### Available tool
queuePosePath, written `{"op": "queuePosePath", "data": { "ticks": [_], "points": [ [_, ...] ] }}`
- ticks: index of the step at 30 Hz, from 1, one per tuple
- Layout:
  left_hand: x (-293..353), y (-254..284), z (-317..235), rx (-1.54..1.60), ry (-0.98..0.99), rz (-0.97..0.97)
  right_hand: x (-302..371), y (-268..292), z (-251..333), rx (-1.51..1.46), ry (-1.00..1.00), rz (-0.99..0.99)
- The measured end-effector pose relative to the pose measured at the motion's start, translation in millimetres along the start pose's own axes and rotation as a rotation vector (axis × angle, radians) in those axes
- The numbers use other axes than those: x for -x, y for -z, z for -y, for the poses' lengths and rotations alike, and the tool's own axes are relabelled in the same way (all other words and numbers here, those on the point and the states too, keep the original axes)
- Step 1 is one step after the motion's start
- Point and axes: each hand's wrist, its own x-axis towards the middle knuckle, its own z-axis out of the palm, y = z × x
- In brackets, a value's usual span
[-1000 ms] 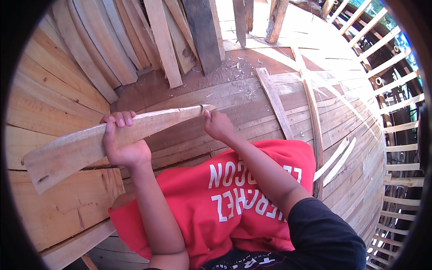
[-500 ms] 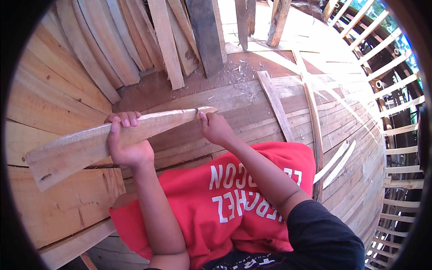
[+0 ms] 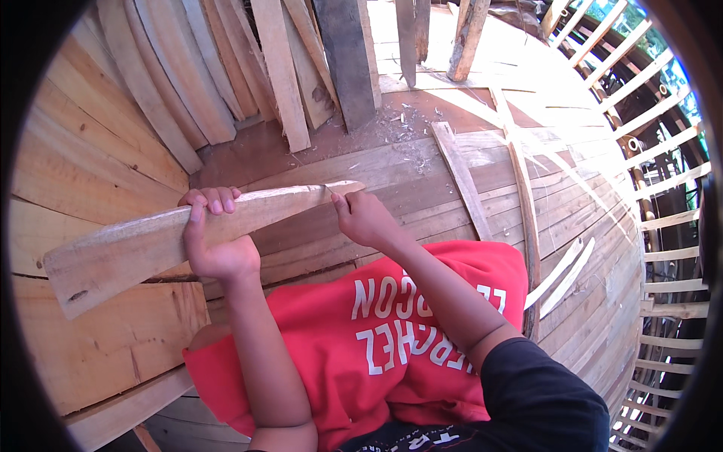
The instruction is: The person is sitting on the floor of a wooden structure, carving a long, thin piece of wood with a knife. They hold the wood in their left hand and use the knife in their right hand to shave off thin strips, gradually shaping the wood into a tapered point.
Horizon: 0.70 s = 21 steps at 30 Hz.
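Observation:
A tapered wooden plank (image 3: 143,260) slants across in front of me, its broad end low on the left and its pointed end farther away on the right. My left hand (image 3: 218,233) is closed around its middle, thumb on the near face and fingertips over the top edge. Close to the pointed end, my right hand (image 3: 363,217) is closed in a pinch. A thin, dark sliver shows between those fingertips and the plank's edge; I cannot make out what it is. The plank's top edge looks pale and rough.
Red cloth (image 3: 324,320) with white lettering covers my lap. Upright boards (image 3: 282,75) lean at the back left. A loose wooden strip (image 3: 461,181) and pale slats (image 3: 568,275) lie on the plank floor (image 3: 580,316), with wood shavings (image 3: 407,124) beyond. A slatted railing (image 3: 670,218) curves along the right.
My right hand has shifted slightly along the plank's tip, and the thin sliver at its fingertips shows more clearly. My left hand stays on the plank, a touch farther right.

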Motion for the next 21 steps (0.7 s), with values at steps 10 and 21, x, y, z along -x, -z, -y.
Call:
{"op": "queuePosePath", "data": {
  "ticks": [10, 21],
  "points": [
    [-1, -5, 3, 0.000, 0.001, -0.023, -14, -6, -31, 0.039, -0.061, -0.039],
    [-3, -1, 4, 0.007, 0.008, -0.013, -16, -7, -31, 0.103, -0.155, -0.037]
  ]
}}
